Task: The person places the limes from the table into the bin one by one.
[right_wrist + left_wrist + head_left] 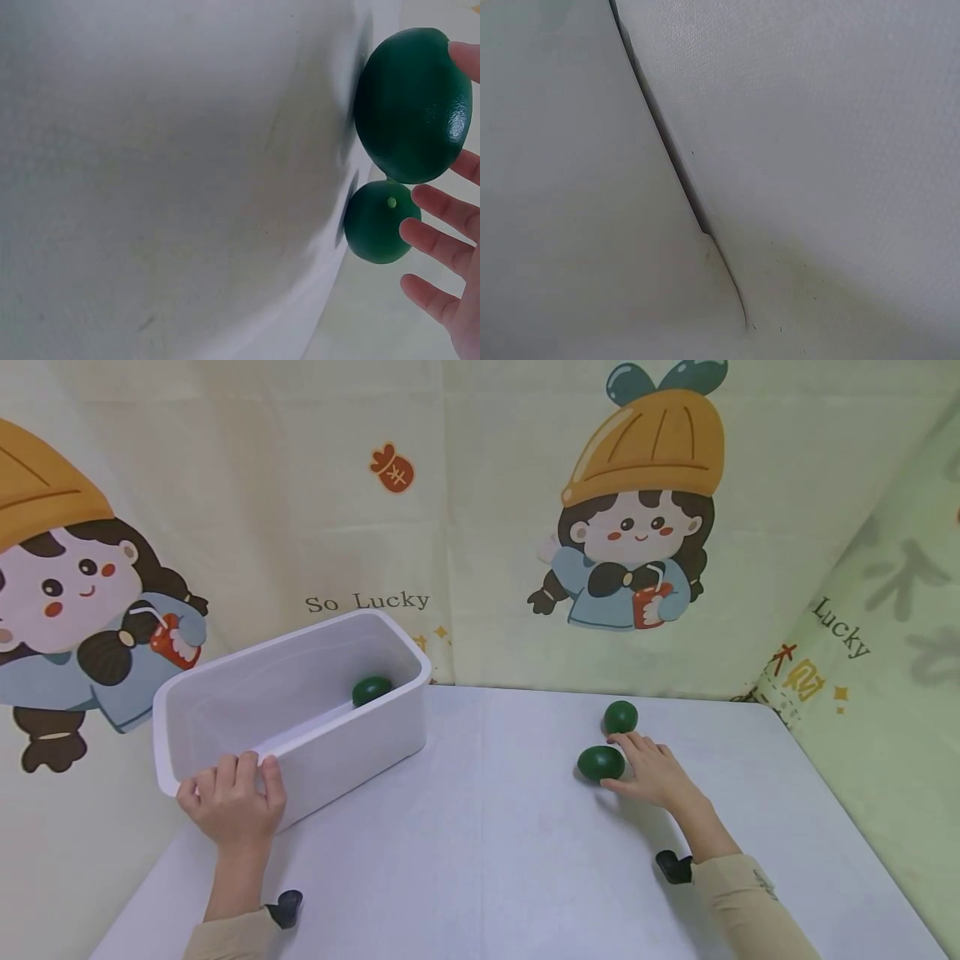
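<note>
On the table (465, 860), the near fruit (598, 763) lay crosswise, left of right grip (654, 777) — fingers parted, unclosed; left grip (236, 802) held box (367, 756).

The head view is brightly, evenly lit; soft shadow is cast on the flat white tabletop (480, 860) below the bare right hand (656, 778). The left wrist view is rendered dim, grey and low in contrast. In the right wrist view, glare is caught on one glossy, dark-green, egg-shaped object (412, 105).

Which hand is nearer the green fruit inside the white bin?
Left hand, gripping the bin left of that fruit; the right hand is farther off, to its right.
</note>
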A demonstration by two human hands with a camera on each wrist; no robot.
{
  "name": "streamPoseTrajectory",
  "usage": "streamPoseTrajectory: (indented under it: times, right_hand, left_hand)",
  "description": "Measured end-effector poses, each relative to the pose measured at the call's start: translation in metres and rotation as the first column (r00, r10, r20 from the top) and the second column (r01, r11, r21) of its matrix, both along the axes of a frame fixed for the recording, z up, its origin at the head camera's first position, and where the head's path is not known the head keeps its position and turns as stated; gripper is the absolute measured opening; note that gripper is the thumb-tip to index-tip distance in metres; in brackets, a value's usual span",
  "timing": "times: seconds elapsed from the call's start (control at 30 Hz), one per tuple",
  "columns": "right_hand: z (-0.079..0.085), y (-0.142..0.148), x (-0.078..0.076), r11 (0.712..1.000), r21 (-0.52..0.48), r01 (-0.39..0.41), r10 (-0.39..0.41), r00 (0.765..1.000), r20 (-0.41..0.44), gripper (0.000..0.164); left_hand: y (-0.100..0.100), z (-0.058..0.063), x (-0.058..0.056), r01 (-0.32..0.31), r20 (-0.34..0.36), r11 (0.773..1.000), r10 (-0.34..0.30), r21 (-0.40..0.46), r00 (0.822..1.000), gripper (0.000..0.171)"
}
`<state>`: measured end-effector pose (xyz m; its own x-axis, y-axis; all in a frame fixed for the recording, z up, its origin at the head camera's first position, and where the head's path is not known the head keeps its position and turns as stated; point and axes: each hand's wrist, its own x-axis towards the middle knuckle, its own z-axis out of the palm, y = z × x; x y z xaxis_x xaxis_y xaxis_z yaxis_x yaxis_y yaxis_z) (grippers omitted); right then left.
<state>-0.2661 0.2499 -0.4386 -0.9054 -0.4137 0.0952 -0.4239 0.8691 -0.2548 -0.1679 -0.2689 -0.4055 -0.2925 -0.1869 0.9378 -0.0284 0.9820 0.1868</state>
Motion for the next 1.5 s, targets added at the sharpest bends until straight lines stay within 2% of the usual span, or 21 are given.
streamPoseTrajectory:
  times: [0.33, 0.63, 0.97, 1.3, 1.5]
  right_hand:
    - [-0.005, 0.002, -0.005, 1.0, 0.022, 0.005, -0.005, 0.999, 0.038, 0.07]
    - [-0.007, 0.003, -0.011, 0.999, 0.042, -0.03, 0.028, 0.998, 0.053, 0.071]
    - [-0.009, 0.001, -0.014, 0.997, 0.05, -0.053, 0.05, 0.997, 0.061, 0.072]
    - [-0.011, 0.004, -0.017, 0.996, 0.012, -0.088, 0.087, 0.995, 0.058, 0.076]
    - [-0.009, 0.002, -0.019, 0.998, 0.04, -0.052, 0.048, 0.993, 0.104, 0.072]
  left_hand:
    - [-0.001, 0.001, -0.003, -0.001, -0.024, 1.0, 0.001, -0.007, 1.0, 0.045]
    - [-0.001, 0.003, -0.006, 0.008, -0.041, 1.0, -0.009, -0.026, 0.999, 0.041]
    - [-0.002, 0.004, -0.007, 0.011, -0.032, 1.0, -0.012, -0.024, 0.999, 0.043]
    - [-0.002, 0.006, -0.008, 0.016, -0.015, 1.0, -0.016, -0.026, 1.0, 0.045]
    - [-0.003, 0.007, -0.01, 0.015, -0.026, 0.999, -0.016, -0.03, 1.0, 0.045]
